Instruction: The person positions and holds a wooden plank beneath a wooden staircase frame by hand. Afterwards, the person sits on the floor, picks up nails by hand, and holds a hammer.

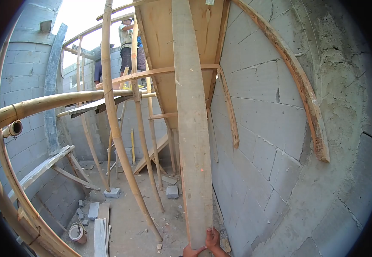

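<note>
As left hand (192, 251) and right hand (214, 241) clamp fingers on the plank's (194, 141) lower edge, poles (118, 137) and wall (259, 124) flank it.

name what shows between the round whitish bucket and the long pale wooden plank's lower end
In the head view: flat pale boards, then a tan bamboo pole's foot and a small pale chunk.

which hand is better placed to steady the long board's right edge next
Probably the right hand: it touches the long board along its right edge, on the side toward the block wall. The left hand sits lower, by the board's bottom left corner.
</note>
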Demonstrator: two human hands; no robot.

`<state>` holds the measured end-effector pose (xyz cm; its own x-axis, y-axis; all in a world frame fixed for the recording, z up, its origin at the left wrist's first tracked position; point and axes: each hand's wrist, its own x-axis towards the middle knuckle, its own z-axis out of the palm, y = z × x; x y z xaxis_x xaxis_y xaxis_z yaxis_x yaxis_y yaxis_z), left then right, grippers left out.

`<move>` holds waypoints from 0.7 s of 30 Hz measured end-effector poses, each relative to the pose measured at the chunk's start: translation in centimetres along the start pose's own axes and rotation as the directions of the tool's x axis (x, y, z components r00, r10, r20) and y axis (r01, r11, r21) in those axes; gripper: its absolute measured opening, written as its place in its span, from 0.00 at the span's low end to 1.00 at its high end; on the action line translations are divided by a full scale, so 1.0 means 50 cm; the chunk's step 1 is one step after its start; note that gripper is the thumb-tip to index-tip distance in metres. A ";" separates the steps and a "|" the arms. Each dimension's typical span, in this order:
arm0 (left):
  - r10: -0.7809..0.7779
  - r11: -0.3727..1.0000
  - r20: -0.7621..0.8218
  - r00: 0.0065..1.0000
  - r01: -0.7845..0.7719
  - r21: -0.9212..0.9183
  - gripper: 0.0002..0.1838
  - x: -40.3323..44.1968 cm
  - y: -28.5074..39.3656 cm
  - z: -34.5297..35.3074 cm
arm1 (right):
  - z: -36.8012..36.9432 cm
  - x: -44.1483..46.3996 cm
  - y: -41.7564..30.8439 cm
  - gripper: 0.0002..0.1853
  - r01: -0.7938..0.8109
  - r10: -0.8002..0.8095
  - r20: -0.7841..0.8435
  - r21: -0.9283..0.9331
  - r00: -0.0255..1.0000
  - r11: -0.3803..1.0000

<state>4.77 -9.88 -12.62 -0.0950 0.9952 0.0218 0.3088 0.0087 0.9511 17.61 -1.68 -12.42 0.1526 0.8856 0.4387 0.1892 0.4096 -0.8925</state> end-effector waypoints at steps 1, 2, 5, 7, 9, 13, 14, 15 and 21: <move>-0.001 1.000 -0.008 1.000 0.001 0.005 0.34 0.000 -0.003 0.001 | -0.001 -0.001 -0.003 0.31 0.024 -0.023 -0.005 0.011 1.000 1.000; 0.000 1.000 -0.024 1.000 0.000 0.014 0.34 0.004 -0.006 0.002 | -0.001 0.003 -0.006 0.30 0.051 -0.050 -0.010 0.022 0.999 0.998; -0.046 0.998 -0.018 0.999 0.046 -0.041 0.34 -0.005 0.017 -0.003 | -0.006 0.002 -0.015 0.32 -0.009 0.009 0.017 0.025 1.000 1.000; -0.057 0.997 -0.004 0.998 0.057 -0.059 0.35 -0.028 0.048 -0.015 | -0.005 -0.004 -0.003 0.32 -0.022 0.022 0.033 0.014 0.999 1.000; -0.007 0.998 -0.025 1.000 0.005 -0.068 0.35 -0.032 0.077 -0.019 | -0.003 0.013 0.000 0.32 0.006 -0.007 0.031 0.017 0.999 1.000; 0.001 0.996 0.090 0.996 0.008 -0.091 0.34 0.009 0.028 -0.012 | -0.007 0.011 -0.004 0.32 0.023 -0.023 0.026 0.007 0.999 1.000; 0.033 0.997 0.083 0.996 -0.026 -0.075 0.34 0.040 -0.032 0.006 | -0.007 0.005 -0.002 0.32 -0.004 0.004 0.039 0.000 0.999 1.000; 0.055 0.997 0.075 0.996 -0.050 -0.058 0.33 0.052 -0.090 0.021 | -0.005 0.002 -0.004 0.32 -0.002 0.001 0.033 0.034 0.999 0.999; 0.028 0.996 0.094 0.995 -0.019 -0.091 0.31 0.052 -0.084 0.019 | -0.007 0.007 -0.018 0.32 -0.074 0.060 0.082 0.174 0.995 0.982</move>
<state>4.13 -7.23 -16.87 0.0032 0.9998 0.0191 0.2232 -0.0193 0.9746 17.85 -1.80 -11.43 0.0840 0.9236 0.3741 0.0057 0.3750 -0.9270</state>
